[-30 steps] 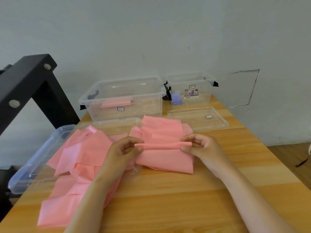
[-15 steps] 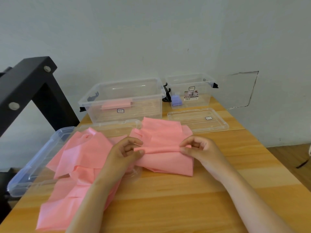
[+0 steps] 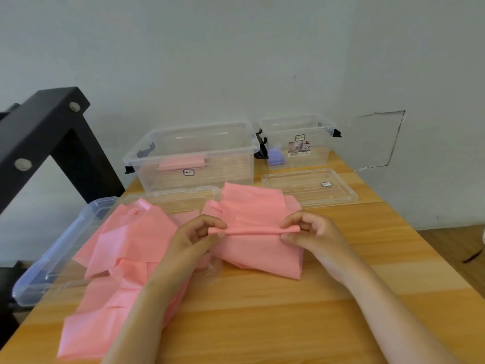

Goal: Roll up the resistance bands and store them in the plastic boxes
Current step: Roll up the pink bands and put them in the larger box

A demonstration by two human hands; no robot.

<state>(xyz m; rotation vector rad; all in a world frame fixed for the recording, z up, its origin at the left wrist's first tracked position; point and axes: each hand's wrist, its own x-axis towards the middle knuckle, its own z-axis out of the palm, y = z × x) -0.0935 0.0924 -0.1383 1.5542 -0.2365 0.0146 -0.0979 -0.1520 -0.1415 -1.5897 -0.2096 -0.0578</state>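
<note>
Fingers of the left hand were curled, thumb and fingertips pinching the left end of a thin rolled edge of a pink band. The right hand pinched the other end the same way, its fingers bent round the roll. The roll ran level between the two hands, and the rest of the band lay on the wooden table. A heap of loose pink bands lay to its left, partly over a clear lid. Behind stood a large clear box with one rolled pink band inside. Beside it stood a smaller clear box holding a purple roll, with a second lid lying before it.
</note>
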